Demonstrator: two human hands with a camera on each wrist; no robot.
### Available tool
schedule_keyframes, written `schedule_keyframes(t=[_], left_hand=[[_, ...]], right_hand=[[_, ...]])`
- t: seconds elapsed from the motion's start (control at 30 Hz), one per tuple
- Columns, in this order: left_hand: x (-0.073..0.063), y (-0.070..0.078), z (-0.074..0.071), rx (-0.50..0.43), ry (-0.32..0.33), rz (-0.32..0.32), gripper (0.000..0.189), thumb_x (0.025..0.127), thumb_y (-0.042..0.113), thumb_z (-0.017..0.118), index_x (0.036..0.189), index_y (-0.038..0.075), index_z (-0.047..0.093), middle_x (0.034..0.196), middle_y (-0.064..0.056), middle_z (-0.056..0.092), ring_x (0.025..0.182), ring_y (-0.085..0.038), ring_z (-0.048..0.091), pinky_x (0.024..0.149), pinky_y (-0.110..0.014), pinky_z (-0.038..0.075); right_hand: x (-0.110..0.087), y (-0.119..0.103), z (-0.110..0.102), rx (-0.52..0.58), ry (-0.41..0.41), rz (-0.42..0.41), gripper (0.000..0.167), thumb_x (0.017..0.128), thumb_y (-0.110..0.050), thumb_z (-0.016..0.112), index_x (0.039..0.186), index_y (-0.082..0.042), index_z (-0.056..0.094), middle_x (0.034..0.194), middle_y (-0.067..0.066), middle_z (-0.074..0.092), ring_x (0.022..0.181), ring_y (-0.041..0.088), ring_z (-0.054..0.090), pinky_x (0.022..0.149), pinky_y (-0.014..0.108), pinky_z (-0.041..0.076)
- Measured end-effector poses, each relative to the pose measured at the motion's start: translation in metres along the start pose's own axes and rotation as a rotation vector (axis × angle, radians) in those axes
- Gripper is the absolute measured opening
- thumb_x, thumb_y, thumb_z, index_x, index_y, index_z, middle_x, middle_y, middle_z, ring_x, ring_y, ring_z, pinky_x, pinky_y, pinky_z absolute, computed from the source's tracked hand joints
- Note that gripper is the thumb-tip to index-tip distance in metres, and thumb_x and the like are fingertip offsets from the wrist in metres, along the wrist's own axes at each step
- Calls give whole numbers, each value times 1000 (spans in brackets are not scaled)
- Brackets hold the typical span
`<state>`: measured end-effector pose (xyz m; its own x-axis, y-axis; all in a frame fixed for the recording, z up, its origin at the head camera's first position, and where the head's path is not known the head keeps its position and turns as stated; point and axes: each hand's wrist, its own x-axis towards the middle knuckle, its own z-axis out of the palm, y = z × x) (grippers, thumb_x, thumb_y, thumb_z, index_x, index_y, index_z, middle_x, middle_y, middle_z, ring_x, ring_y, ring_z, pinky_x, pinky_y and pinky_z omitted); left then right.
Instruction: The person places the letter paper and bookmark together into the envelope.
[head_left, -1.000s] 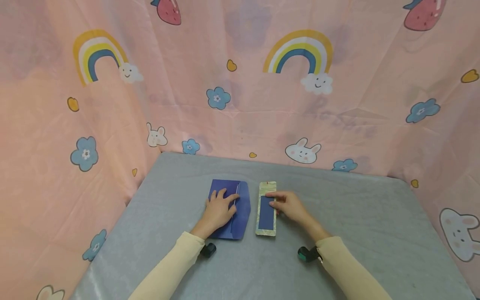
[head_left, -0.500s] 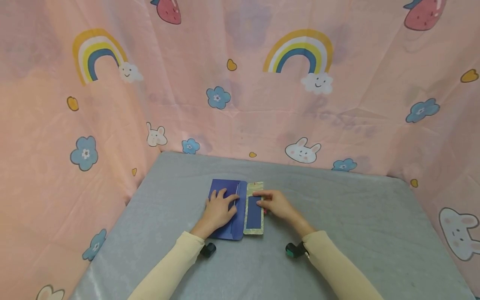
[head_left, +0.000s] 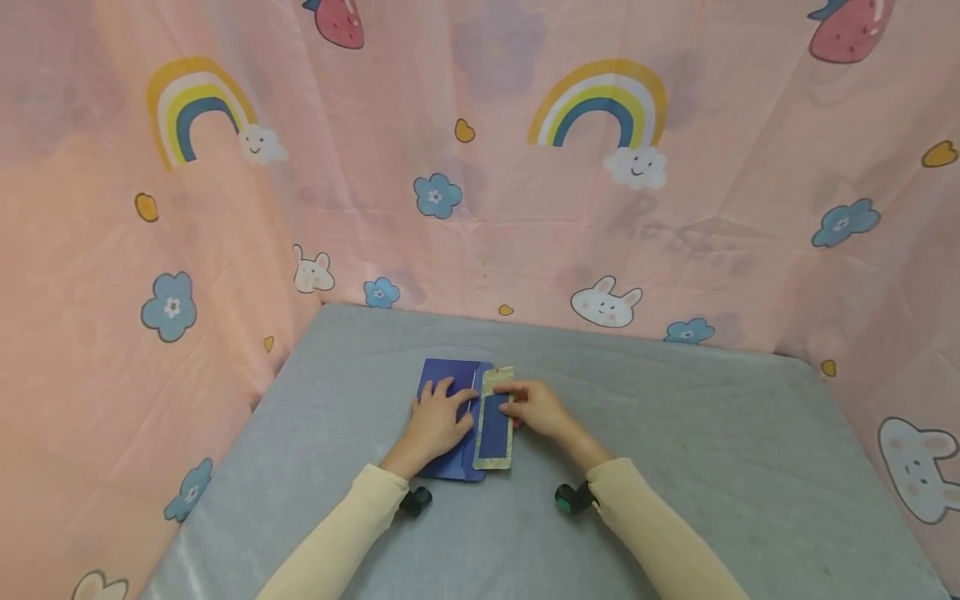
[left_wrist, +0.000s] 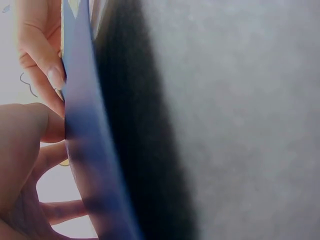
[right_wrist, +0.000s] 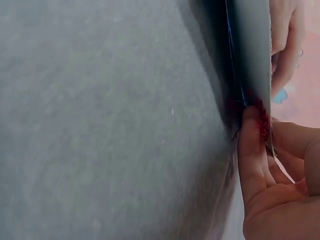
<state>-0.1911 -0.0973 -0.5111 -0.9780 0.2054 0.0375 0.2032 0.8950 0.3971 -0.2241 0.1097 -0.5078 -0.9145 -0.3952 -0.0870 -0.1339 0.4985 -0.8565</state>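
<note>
A dark blue envelope (head_left: pixel 452 372) lies on the table with its flap side to the right. My left hand (head_left: pixel 435 427) rests on top of it, fingers spread, index and thumb near the opening. Between thumb and fingers my right hand (head_left: pixel 542 411) pinches the right edge of a bookmark (head_left: pixel 492 435), pale patterned at the border with a blue panel. The bookmark overlaps the envelope's flap. In the right wrist view, red tassel threads (right_wrist: pixel 263 122) show by the fingertips, under the bookmark's pale back (right_wrist: pixel 254 45). The left wrist view shows the envelope's edge (left_wrist: pixel 85 100) side-on.
A grey cloth (head_left: pixel 660 500) covers the table. Behind and at both sides hangs a pink curtain (head_left: pixel 510 250) printed with rainbows, rabbits and flowers. Each wrist wears a small black camera, one by the left cuff (head_left: pixel 417 500) and one by the right cuff (head_left: pixel 573 498).
My right hand has slid the bookmark leftward, from beside the envelope to over its flap, and the bookmark now tilts slightly. The left hand has stayed in place on the envelope.
</note>
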Motion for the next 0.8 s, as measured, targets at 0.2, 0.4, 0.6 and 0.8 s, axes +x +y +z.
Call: schedule_keyframes(t=[0.2, 0.4, 0.6, 0.8], left_hand=[[0, 1, -1, -13, -1, 6, 41, 92, 27, 57, 133, 28, 63, 150, -21, 46, 140, -58, 33, 102, -76, 31], [-1, 1, -3, -15, -6, 0, 40, 92, 29, 59, 133, 28, 63, 150, -21, 46, 140, -58, 33, 103, -76, 31], [-1, 1, -3, -19, -7, -6, 42, 92, 27, 59, 134, 28, 62, 150, -21, 46, 140, -57, 33, 103, -76, 31], [-2, 1, -3, -19, 9, 1, 42, 91, 26, 60, 133, 28, 63, 149, -21, 47, 139, -57, 35, 102, -76, 32]], right_hand=[[6, -3, 7, -21, 9, 25, 35, 92, -8, 65, 127, -4, 66, 70, 4, 60, 53, 9, 48, 52, 23, 40], [11, -7, 14, -16, 13, 32, 35, 92, -6, 65, 127, -4, 67, 71, 8, 61, 53, 10, 49, 52, 23, 41], [15, -9, 20, -15, 32, 2, 35, 90, -5, 66, 125, -3, 67, 77, 7, 64, 55, 10, 41, 52, 23, 34], [18, -12, 25, 5, 76, 28, 43, 86, -1, 69, 129, -5, 63, 61, -3, 43, 52, 10, 38, 52, 24, 32]])
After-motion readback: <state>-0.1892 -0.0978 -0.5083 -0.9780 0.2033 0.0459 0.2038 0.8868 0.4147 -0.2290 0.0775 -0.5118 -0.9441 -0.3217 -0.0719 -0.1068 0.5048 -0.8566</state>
